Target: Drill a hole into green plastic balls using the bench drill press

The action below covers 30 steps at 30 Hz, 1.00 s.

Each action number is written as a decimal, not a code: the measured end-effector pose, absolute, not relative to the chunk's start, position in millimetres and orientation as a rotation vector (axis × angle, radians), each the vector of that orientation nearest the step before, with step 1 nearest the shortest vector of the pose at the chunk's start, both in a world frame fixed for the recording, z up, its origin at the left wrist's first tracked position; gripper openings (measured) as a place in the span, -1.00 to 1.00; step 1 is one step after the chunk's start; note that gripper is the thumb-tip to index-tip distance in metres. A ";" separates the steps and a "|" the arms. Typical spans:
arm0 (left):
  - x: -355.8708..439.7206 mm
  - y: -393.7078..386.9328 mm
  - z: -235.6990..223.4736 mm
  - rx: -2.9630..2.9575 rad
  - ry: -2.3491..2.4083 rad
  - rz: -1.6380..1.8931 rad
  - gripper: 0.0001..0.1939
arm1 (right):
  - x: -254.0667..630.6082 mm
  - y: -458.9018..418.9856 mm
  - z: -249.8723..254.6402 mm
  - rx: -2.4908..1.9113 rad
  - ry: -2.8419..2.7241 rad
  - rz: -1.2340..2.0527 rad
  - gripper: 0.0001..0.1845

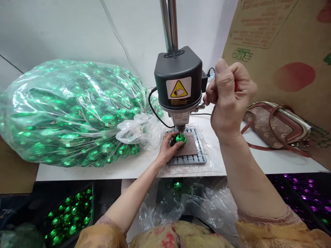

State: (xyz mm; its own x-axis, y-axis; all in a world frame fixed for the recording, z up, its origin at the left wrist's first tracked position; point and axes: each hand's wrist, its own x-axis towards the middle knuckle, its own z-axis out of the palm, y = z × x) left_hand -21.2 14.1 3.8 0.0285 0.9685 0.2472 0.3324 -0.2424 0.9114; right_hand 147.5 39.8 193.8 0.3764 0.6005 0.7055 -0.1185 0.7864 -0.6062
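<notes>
My left hand (168, 148) is closed around a shiny green faceted ball (180, 138), thumb and fingers on its sides. The ball sits on a flat plate (191, 147) over the slotted grey base (202, 159) of a small bench drill press (178, 79), right under its chuck (181, 127). Raised at the right of the black drill head, my right hand (231, 93) is wrapped in a fist around the feed handle; a bit of red shows between the fingers, and most of the handle is hidden.
A big clear bag (72, 113) of green balls lies at the left. To the right are a brown handbag (279, 124) and a cardboard box (284, 51). Below the table edge stand a crate of green balls (71, 215) and purple balls (303, 191). Clear plastic (207, 203) hangs in front.
</notes>
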 end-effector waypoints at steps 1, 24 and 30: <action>-19.6 13.5 4.2 1.689 1.346 1.213 -0.56 | 147.4 40.7 193.2 -0.496 -1.097 0.482 -0.55; -8.6 10.6 -4.4 1.658 1.211 1.216 -0.48 | 141.6 23.7 153.1 -0.276 -1.051 0.298 -0.50; -9.9 11.5 -7.0 1.664 1.205 1.199 -0.47 | 141.9 26.3 145.5 -0.224 -1.062 0.232 -0.51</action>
